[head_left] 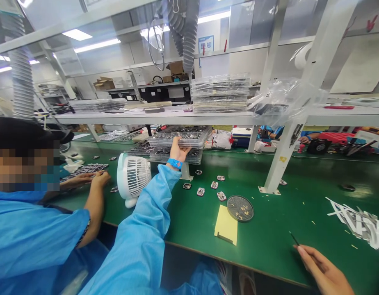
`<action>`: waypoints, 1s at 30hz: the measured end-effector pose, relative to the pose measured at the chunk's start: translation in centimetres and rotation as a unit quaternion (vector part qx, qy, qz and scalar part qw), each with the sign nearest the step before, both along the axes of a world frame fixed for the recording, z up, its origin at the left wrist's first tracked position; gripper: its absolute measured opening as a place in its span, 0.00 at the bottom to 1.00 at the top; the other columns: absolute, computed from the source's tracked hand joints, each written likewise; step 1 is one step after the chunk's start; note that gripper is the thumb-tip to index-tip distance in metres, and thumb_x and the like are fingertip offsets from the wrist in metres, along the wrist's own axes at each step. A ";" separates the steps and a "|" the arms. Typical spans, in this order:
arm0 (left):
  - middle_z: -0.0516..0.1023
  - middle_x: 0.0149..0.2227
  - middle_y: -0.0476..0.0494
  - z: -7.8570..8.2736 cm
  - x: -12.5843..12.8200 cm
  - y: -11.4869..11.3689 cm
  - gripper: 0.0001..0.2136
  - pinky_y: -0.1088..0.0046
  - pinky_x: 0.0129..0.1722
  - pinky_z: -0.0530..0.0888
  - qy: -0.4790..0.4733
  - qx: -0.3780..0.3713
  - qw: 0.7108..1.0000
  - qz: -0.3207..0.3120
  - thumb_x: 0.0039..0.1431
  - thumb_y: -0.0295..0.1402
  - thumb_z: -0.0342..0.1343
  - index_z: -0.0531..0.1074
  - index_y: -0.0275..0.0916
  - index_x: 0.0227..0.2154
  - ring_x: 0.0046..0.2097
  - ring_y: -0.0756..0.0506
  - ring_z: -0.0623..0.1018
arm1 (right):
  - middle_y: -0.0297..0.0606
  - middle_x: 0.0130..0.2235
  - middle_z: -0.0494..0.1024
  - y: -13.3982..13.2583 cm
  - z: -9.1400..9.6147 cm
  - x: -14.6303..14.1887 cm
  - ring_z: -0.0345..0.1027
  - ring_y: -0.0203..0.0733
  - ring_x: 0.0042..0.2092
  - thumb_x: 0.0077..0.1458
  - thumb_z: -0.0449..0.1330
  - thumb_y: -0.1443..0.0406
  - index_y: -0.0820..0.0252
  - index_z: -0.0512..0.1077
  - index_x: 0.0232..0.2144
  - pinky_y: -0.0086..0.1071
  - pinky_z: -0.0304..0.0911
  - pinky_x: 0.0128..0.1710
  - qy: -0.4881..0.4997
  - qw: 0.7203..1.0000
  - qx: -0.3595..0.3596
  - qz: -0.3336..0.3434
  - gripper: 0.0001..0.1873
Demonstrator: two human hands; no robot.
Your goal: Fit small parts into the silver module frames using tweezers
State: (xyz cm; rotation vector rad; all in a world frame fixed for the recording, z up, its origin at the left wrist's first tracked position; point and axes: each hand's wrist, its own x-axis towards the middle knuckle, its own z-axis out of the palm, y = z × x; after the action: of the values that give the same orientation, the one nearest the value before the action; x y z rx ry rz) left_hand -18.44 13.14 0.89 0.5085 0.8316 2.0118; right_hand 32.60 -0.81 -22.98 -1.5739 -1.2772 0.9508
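The person's left hand (179, 152) is at the front of the clear plastic trays (194, 141) stacked beneath the raised shelf (165, 119), touching the upper ones near their front edge; the thumb lies against the front and the fingers spread to the right, but whether they truly grip a tray cannot be told from this view. The right hand (326, 268) is closed on a thin dark tool (294, 238), pinched between thumb and fingers and pointing away over the green tabletop (275, 246), its tip touching nothing. Between the hands, a loose group of small framed parts (200, 191) lies apart from the trays, several of them with pinkish rims. Just nearer the person, a round dark dish (234, 203) holds a few pale pieces and overlaps the corner of a yellow sheet (224, 226); white strips (366, 225) lie in a heap at the far right. The work looks to be partway along: the trays appear well filled, though what is finished in them is too small to tell, while the loose parts sit outside any tray and pale pieces remain in the dish, so some handling seems left. To the left, beyond a white fan (137, 177), a co-worker's hands (101, 179) are busy at a separate pile.
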 end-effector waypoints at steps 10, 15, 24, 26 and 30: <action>0.81 0.36 0.41 -5.5 10.2 -12.5 0.12 0.61 0.44 0.80 0.005 -0.022 0.985 -0.173 0.53 0.36 0.60 0.76 0.36 0.39 0.42 0.39 0.81 | 0.34 0.26 0.72 -0.5 -1.0 -0.1 0.68 0.37 0.29 0.45 0.67 0.42 0.58 0.70 0.37 0.24 0.63 0.23 0.115 0.993 0.007 -0.011 0.29; 0.82 0.43 0.42 -9.9 16.6 -17.1 0.18 0.56 0.48 0.79 -0.054 -0.078 0.955 -0.280 0.50 0.42 0.62 0.76 0.45 0.45 0.50 0.35 0.80 | 0.25 0.21 0.55 -5.6 2.7 -3.5 0.46 0.27 0.21 0.57 0.64 0.51 0.59 0.65 0.31 0.22 0.47 0.19 0.315 0.928 0.159 -0.116 0.19; 0.79 0.44 0.43 -17.2 32.7 -19.3 0.19 0.63 0.43 0.80 -0.134 -0.170 0.903 -0.371 0.42 0.37 0.71 0.72 0.45 0.38 0.44 0.42 0.80 | 0.26 0.20 0.56 -12.8 2.0 -2.8 0.49 0.30 0.21 0.61 0.60 0.51 0.57 0.65 0.32 0.23 0.49 0.20 0.268 0.917 0.172 -0.241 0.17; 0.78 0.47 0.42 -18.1 36.5 -19.2 0.21 0.64 0.45 0.79 -0.170 -0.167 0.898 -0.369 0.42 0.35 0.71 0.71 0.47 0.41 0.47 0.42 0.80 | 0.25 0.20 0.55 -14.1 1.0 -1.9 0.49 0.30 0.20 0.59 0.60 0.49 0.57 0.64 0.33 0.24 0.50 0.19 0.233 0.923 0.153 -0.264 0.19; 0.74 0.55 0.40 -19.0 42.6 -18.4 0.28 0.64 0.51 0.77 -0.217 -0.145 0.906 -0.332 0.44 0.34 0.72 0.69 0.51 0.49 0.55 0.41 0.77 | 0.27 0.22 0.62 -15.7 -0.2 -0.7 0.51 0.29 0.19 0.53 0.64 0.47 0.57 0.67 0.37 0.24 0.49 0.16 0.204 0.932 0.082 -0.289 0.22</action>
State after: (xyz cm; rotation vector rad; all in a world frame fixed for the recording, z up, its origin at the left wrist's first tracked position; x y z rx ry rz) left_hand 24.16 -5.23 -18.08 0.1251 0.5585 1.2678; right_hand 31.90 -16.52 -23.16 -1.4047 -0.5348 0.7124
